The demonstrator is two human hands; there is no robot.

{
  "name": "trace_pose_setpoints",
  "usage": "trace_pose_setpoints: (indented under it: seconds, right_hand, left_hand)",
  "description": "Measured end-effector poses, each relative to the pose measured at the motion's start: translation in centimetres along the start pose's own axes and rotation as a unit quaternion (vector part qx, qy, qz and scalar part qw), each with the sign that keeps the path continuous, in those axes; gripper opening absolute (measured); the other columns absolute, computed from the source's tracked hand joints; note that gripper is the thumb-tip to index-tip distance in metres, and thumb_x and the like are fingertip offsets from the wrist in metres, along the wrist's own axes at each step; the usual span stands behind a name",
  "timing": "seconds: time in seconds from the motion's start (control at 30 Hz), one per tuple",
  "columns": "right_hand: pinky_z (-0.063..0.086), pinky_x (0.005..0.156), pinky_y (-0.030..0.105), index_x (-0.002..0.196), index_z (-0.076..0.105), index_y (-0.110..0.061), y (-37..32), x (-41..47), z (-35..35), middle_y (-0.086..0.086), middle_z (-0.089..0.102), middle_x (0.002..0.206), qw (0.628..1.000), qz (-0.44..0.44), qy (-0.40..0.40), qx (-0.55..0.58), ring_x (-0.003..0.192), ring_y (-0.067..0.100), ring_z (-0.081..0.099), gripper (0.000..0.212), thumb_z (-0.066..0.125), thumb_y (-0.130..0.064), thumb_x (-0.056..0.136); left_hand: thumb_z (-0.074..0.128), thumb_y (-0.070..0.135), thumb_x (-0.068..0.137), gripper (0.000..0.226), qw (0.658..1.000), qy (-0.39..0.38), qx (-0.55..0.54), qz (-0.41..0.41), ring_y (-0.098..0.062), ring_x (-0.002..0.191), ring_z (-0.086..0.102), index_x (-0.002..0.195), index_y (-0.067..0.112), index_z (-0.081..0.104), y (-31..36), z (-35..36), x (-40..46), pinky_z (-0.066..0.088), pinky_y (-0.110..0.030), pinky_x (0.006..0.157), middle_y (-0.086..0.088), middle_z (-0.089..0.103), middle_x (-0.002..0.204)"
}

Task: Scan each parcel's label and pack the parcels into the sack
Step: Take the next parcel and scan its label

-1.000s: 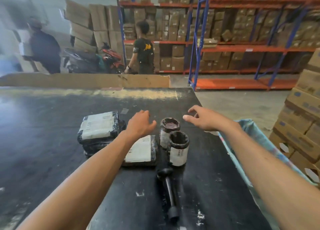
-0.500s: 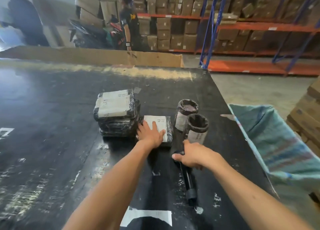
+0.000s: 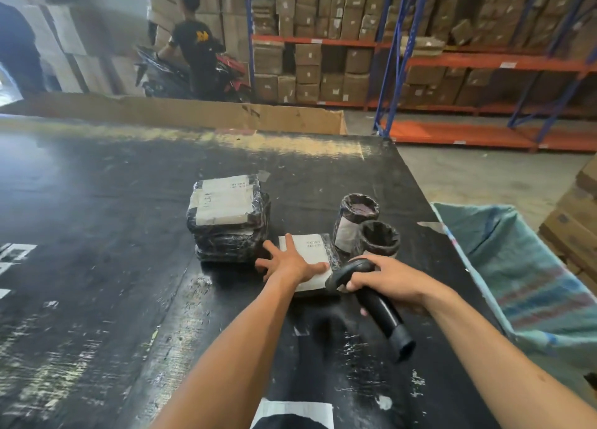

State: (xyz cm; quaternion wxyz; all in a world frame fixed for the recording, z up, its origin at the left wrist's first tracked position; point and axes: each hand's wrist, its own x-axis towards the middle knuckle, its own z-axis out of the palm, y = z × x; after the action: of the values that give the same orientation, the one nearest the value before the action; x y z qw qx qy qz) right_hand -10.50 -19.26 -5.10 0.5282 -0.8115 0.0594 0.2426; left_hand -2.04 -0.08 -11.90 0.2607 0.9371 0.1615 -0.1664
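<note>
A flat black-wrapped parcel with a white label (image 3: 314, 247) lies on the black table (image 3: 97, 234). My left hand (image 3: 289, 262) rests flat on it, fingers spread. My right hand (image 3: 386, 278) grips a black handheld scanner (image 3: 376, 305), lifted off the table, its head beside the parcel's right edge. A stack of black-wrapped parcels with white labels (image 3: 227, 217) sits just left. Two upright black-wrapped cylindrical parcels (image 3: 358, 221) (image 3: 378, 238) stand behind the scanner. The teal woven sack (image 3: 523, 273) hangs open at the table's right edge.
A cardboard sheet (image 3: 193, 113) runs along the table's far edge. Beyond it stand blue-and-orange racks of cartons (image 3: 355, 60), two people and a wrapped motorbike (image 3: 181, 73). Stacked cartons (image 3: 578, 221) rise to the right of the sack.
My left hand came down flat onto the flat parcel. My right hand dropped onto the scanner, closed on it and raised it off the table beside the parcel.
</note>
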Motion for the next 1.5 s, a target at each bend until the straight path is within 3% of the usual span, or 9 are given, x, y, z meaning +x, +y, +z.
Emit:
trace_pose_setpoints:
  seconds: [0.2,0.37,0.5,0.67,0.77,0.9,1.0,1.23,1.5]
  right_hand:
    - [0.062,0.068,0.047,0.119,0.066,-0.012,-1.6,0.3,-1.6,0.012,0.076,0.082,0.982,-0.064,0.108,0.144,0.064,0.035,0.066,0.033,0.074,-0.005,0.088]
    - [0.061,0.073,0.054,0.117,0.067,-0.014,-1.5,0.7,-1.8,0.019,0.073,0.088,0.976,-0.070,0.106,0.179,0.065,0.037,0.069,0.031,0.077,-0.009,0.087]
    - [0.061,0.059,0.041,0.119,0.065,-0.013,-1.8,0.9,-1.0,0.011,0.076,0.080,0.975,-0.067,0.096,0.188,0.062,0.033,0.068,0.031,0.075,-0.011,0.090]
    - [0.063,0.059,0.044,0.114,0.063,-0.016,-2.3,1.2,0.2,0.014,0.072,0.070,0.959,-0.064,0.111,0.255,0.057,0.029,0.068,0.031,0.079,-0.019,0.088]
    - [0.056,0.050,0.035,0.112,0.062,-0.024,-2.7,1.6,0.6,0.011,0.075,0.073,0.947,-0.099,0.169,0.254,0.051,0.025,0.063,0.032,0.080,-0.034,0.087]
    - [0.054,0.047,0.031,0.111,0.063,-0.035,-3.5,1.8,1.2,0.007,0.077,0.070,0.939,-0.143,0.240,0.200,0.050,0.020,0.063,0.040,0.075,-0.054,0.079]
    - [0.056,0.047,0.030,0.113,0.060,-0.042,-3.9,1.8,1.8,0.003,0.079,0.073,0.945,-0.152,0.255,0.137,0.049,0.016,0.066,0.045,0.070,-0.063,0.075]
    - [0.057,0.045,0.032,0.120,0.054,-0.039,-3.7,1.5,2.4,0.007,0.077,0.075,0.943,-0.182,0.272,0.059,0.053,0.015,0.067,0.044,0.068,-0.060,0.084]
    - [0.057,0.046,0.030,0.123,0.053,-0.035,-4.1,0.8,2.1,0.007,0.076,0.076,0.943,-0.193,0.268,0.050,0.051,0.013,0.066,0.043,0.070,-0.055,0.089]
  left_hand:
    - [0.081,0.080,0.051,0.134,0.995,-0.049,-0.083,-0.010,-0.047,0.139,0.022,0.156,0.053,0.002,-1.2,0.2,0.2,0.029,-0.051,0.113,-0.021,0.005,0.159]
    - [0.095,0.046,0.054,0.101,0.954,-0.001,-0.298,0.018,-0.034,0.128,0.031,0.142,0.054,0.045,-3.2,0.4,0.2,0.029,-0.040,0.109,-0.017,0.035,0.148]
    - [0.097,0.022,0.055,0.079,0.907,0.010,-0.414,0.082,-0.006,0.093,0.044,0.117,0.054,0.059,-4.0,0.7,-0.5,0.042,-0.023,0.095,-0.006,0.032,0.126]
    - [0.098,0.024,0.057,0.075,0.892,0.063,-0.416,0.164,-0.007,0.098,0.054,0.111,0.061,0.060,-4.8,0.2,-1.4,0.038,0.004,0.080,0.009,0.031,0.114]
    - [0.096,0.023,0.062,0.075,0.889,0.089,-0.407,0.190,-0.006,0.101,0.053,0.112,0.064,0.059,-5.0,-0.3,-1.8,0.039,-0.006,0.092,0.008,0.030,0.116]
    - [0.094,0.019,0.064,0.077,0.883,0.120,-0.401,0.212,-0.001,0.103,0.048,0.114,0.065,0.058,-4.9,-0.8,-2.4,0.033,0.010,0.077,0.003,0.028,0.118]
    - [0.094,0.020,0.065,0.076,0.878,0.134,-0.401,0.226,-0.002,0.104,0.049,0.114,0.066,0.057,-4.7,-1.1,-3.0,0.036,0.008,0.079,0.005,0.028,0.118]
    - [0.093,0.022,0.067,0.076,0.871,0.150,-0.391,0.257,-0.013,0.110,0.048,0.121,0.062,0.056,-3.9,-1.8,-3.9,0.040,-0.017,0.097,0.001,0.029,0.124]
    - [0.093,0.022,0.067,0.077,0.870,0.137,-0.389,0.271,-0.017,0.113,0.049,0.115,0.068,0.054,-3.5,-1.9,-3.9,0.041,-0.008,0.090,0.003,0.029,0.122]
